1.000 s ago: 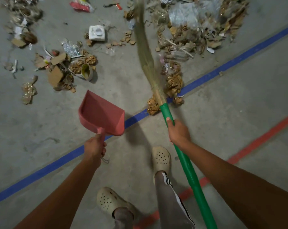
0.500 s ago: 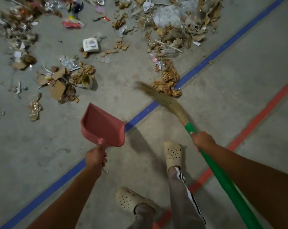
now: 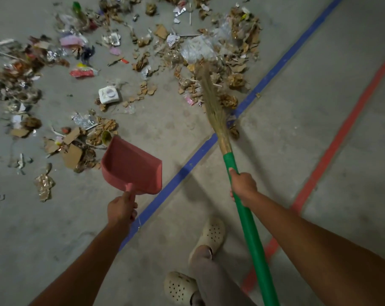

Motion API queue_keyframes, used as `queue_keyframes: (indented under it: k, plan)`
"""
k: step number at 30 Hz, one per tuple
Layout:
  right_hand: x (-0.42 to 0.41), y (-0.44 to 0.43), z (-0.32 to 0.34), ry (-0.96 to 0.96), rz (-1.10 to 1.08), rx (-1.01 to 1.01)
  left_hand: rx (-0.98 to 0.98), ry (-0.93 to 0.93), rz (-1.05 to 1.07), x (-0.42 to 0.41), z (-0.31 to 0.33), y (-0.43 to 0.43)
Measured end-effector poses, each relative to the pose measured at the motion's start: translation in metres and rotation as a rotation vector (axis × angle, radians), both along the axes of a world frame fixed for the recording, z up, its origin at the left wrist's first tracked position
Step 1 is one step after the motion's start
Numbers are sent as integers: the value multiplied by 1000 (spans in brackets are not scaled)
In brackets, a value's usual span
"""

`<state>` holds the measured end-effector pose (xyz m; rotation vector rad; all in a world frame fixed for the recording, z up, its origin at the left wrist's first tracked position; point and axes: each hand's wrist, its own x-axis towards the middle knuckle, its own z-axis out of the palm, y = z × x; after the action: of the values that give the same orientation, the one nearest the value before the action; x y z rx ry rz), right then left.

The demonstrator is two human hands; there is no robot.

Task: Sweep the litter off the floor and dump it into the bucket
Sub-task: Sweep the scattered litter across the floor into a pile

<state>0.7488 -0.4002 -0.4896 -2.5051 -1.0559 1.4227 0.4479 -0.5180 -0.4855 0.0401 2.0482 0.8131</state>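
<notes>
while the right hand point(image 3: 242, 184) grips the green broom point(image 3: 249, 228), bristles in the litter point(image 3: 220, 62) past the blue line point(image 3: 187, 168), left hand point(image 3: 121, 208) holds the red dustpan point(image 3: 132, 166) off the floor; hands apart.

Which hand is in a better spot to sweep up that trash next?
The right hand, probably. It grips the green broom, whose bristles reach into the litter beyond the blue line. The left hand holds only the empty red dustpan.
</notes>
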Motion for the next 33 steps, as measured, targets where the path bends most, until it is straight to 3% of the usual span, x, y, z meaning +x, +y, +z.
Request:
queue_keyframes:
  k: [8,14,19,24,28,33]
  plan:
    - [-6,1,-22,42,-182,8,-35,-29,-104,25,-10,51]
    - [17,15,-43,25,-488,-51,-35,-57,-131,42,-19,94]
    - [43,30,-47,168,-764,-152,-24,-63,-162,50,-27,121]
    - [55,39,-55,284,-744,-228,-57,-112,-193,48,-40,137]
    - [45,53,-64,372,-847,-263,-74,-100,-224,43,-49,155]
    - [5,76,-86,283,-719,-257,-85,-98,-238,24,-64,188]
